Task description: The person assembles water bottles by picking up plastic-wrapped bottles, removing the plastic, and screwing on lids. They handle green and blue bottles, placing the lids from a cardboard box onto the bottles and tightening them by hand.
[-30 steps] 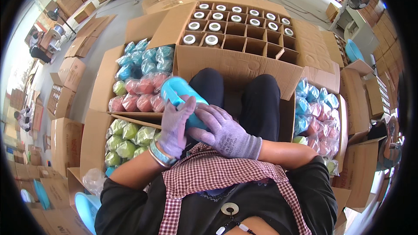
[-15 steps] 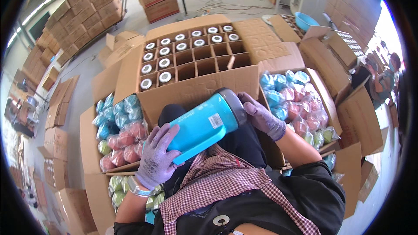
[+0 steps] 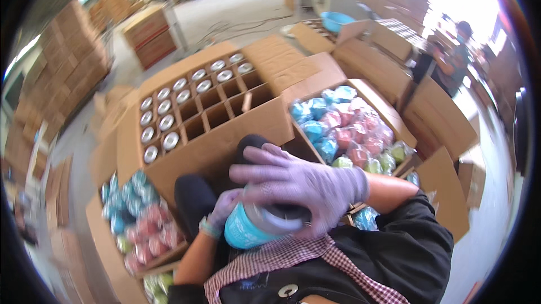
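A turquoise tumbler point(image 3: 246, 229) with a dark grey lid point(image 3: 280, 218) is tilted in front of my chest, above my lap. My left hand point(image 3: 226, 205), in a light purple glove, grips its side; the tumbler hides part of those fingers. Over the lid passes my right hand point(image 3: 301, 183), gloved alike and blurred by motion. Its fingers are stretched out and apart, and the thumb is by the lid's edge. Whether the palm touches the lid I cannot tell. The tumbler's handle, seen earlier, is out of sight now.
Ahead stands a divided carton point(image 3: 217, 140) with several round-topped items in its cells. Open boxes of bagged blue, red and green pieces flank me, one at left point(image 3: 181, 250) and one at right point(image 3: 397, 113). A blue basin point(image 3: 337, 20) and another person point(image 3: 453, 61) are farther right.
The tumbler has turned, its lid end now facing me. My right hand has moved from the lid's side to over it. The view has swung right.
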A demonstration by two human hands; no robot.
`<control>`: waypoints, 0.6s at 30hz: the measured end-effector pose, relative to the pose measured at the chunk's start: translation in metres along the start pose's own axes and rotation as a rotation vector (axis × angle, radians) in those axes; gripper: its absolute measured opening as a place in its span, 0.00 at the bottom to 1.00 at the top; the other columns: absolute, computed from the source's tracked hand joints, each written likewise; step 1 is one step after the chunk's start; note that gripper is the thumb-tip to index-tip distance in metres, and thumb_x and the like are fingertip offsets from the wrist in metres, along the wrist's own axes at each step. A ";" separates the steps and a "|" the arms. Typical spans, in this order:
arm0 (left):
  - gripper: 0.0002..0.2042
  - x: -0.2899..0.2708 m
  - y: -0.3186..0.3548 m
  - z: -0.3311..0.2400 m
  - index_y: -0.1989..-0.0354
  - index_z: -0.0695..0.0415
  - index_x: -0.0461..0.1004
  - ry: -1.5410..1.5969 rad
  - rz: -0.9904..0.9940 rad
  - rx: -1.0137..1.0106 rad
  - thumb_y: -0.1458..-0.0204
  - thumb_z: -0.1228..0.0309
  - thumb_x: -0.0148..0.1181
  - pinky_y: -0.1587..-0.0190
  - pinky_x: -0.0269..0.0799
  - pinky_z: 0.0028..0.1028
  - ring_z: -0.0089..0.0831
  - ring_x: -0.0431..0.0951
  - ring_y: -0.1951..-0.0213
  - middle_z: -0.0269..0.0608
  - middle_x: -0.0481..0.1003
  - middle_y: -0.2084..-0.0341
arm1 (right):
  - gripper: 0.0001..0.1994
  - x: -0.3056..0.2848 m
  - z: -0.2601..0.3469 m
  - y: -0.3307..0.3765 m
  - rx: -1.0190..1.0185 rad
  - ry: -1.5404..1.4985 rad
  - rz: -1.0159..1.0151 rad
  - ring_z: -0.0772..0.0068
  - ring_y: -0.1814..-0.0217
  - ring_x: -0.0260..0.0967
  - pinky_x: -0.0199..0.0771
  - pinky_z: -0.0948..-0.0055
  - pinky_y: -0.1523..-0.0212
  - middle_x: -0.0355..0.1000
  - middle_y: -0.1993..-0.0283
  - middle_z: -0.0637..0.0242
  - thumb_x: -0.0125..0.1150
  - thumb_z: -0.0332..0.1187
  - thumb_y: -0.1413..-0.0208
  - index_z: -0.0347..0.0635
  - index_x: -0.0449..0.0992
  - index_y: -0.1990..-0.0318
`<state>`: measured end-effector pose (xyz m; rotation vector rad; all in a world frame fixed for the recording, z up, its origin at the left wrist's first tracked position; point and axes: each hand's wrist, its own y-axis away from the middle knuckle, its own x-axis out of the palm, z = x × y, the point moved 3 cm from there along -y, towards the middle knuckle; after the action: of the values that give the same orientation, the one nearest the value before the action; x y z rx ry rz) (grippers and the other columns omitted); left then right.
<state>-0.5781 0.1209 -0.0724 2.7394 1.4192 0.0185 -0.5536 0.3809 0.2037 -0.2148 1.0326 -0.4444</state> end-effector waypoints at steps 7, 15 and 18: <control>0.13 0.051 0.040 -0.101 0.73 0.59 0.72 -0.734 -0.703 0.417 0.61 0.76 0.76 0.69 0.70 0.27 0.22 0.75 0.71 0.36 0.78 0.74 | 0.43 0.068 -0.120 0.077 0.886 -0.407 -0.528 0.50 0.29 0.61 0.62 0.60 0.30 0.59 0.33 0.46 0.63 0.61 0.43 0.35 0.63 0.32; 0.02 0.020 0.000 0.005 0.66 0.59 0.74 0.375 -0.489 0.045 0.41 0.75 0.57 0.59 0.74 0.24 0.24 0.77 0.66 0.37 0.77 0.68 | 0.24 0.027 -0.106 0.046 0.613 -0.121 -0.551 0.58 0.36 0.68 0.75 0.64 0.42 0.70 0.43 0.51 0.68 0.43 0.45 0.38 0.74 0.46; 0.07 0.028 -0.012 0.012 0.59 0.59 0.73 0.204 -0.767 0.079 0.36 0.70 0.50 0.50 0.74 0.28 0.27 0.77 0.57 0.41 0.76 0.60 | 0.19 0.007 -0.038 -0.028 -0.151 -0.195 -0.258 0.55 0.37 0.67 0.70 0.55 0.39 0.72 0.46 0.54 0.66 0.40 0.48 0.43 0.76 0.51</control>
<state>-0.5712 0.1497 -0.0855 2.1016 2.4632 0.2120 -0.5908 0.3542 0.1900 -0.5204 0.8496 -0.5670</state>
